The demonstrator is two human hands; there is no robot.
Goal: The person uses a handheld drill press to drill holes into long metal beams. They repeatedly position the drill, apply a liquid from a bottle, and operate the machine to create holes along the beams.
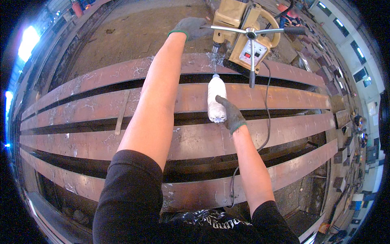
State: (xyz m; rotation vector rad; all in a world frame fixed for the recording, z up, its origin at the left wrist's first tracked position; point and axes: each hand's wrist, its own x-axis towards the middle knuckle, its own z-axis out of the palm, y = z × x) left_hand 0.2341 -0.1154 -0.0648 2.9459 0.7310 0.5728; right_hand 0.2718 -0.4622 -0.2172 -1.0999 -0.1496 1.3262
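Note:
A tan magnetic drill (243, 36) stands on the farthest steel beam (134, 69), with a three-spoke feed handle (251, 35) on its side. My left hand (193, 28), in a dark grey glove with a green cuff, is closed round the end of the left spoke, hiding its grip. My right hand (230, 114), gloved alike, holds a plastic bottle (216, 97) of white liquid from its right side. The bottle's neck points away from me, and a thin stream runs from it toward the drill's chuck (216, 48). Metal shavings lie around the drilling spot.
Several rusty steel beams (195, 140) lie side by side across the view, with dark gaps between them. A black cable (268, 110) drops from the drill across the beams. A flat metal strip (122, 112) lies over the left part. Steel blocks (339, 183) stand at the right.

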